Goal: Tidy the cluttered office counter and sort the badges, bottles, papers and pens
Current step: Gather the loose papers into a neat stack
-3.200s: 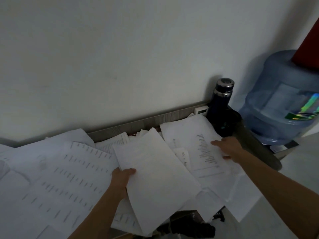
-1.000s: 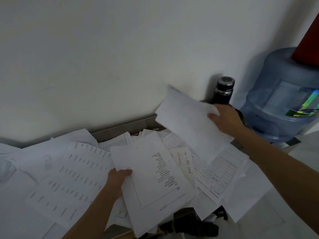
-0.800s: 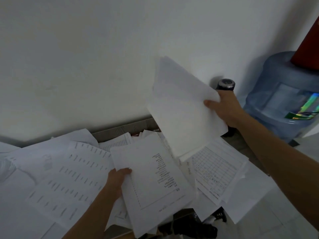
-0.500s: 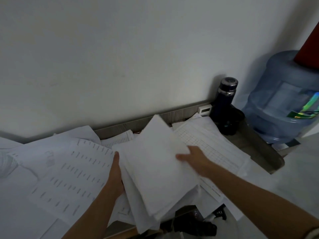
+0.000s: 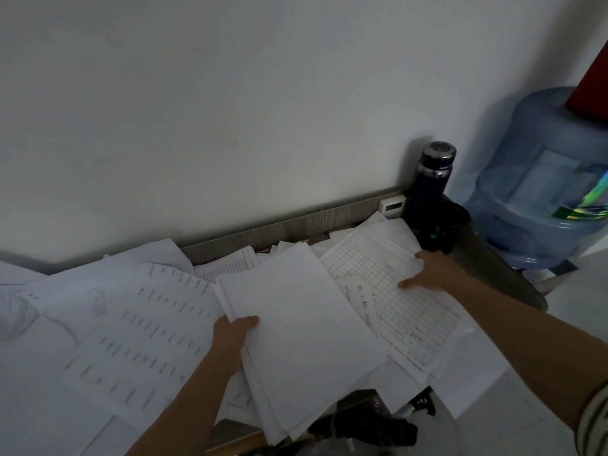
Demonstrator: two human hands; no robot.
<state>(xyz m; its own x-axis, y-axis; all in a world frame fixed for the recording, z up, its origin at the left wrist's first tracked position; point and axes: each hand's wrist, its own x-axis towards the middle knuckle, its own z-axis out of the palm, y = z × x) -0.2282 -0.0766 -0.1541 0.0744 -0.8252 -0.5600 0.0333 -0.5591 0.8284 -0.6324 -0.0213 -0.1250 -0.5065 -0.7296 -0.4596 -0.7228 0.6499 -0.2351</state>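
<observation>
My left hand (image 5: 232,334) grips the left edge of a small stack of white sheets (image 5: 302,337), thumb on top, blank side up. My right hand (image 5: 431,271) rests with spread fingers on a sheet printed with a grid (image 5: 391,304), to the right of the stack. Loose printed papers (image 5: 144,330) cover the counter on the left. A dark flask with a metal cap (image 5: 431,189) stands upright in the back right corner. No badges or pens can be made out.
A big blue water jug (image 5: 539,179) stands beyond the counter's right end. A white wall rises behind a wood-grain back strip (image 5: 296,225). A small white device (image 5: 391,205) sits beside the flask. Dark objects (image 5: 371,426) lie under the papers' front edge.
My right hand lifted a sheet from the right side, laid it on the stack in my left hand, then moved back right onto the grid sheet. The left hand kept its hold.
</observation>
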